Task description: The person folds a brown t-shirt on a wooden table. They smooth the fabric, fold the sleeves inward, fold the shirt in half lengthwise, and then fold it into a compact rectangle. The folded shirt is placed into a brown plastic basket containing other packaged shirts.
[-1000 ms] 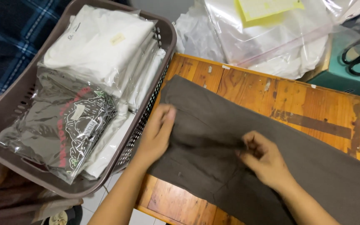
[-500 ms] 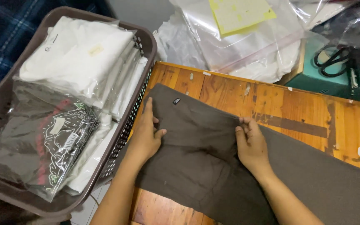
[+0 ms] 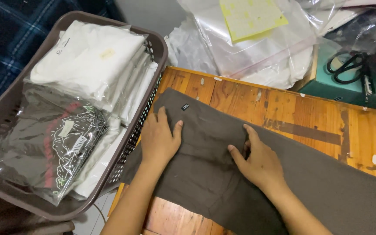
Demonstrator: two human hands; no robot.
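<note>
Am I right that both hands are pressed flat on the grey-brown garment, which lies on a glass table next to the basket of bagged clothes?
Not quite: the head view shows a wooden table, not glass. The rest holds: the left hand and right hand rest on the grey-brown garment, beside the basket of bagged clothes.

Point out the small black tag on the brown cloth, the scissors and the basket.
small black tag (image 3: 185,106): head view, its middle.
scissors (image 3: 348,66): head view, the handle loops.
basket (image 3: 161,45): head view, its right rim.

grey-brown garment (image 3: 205,174) | folded flat | on wooden table — under both hands
</note>
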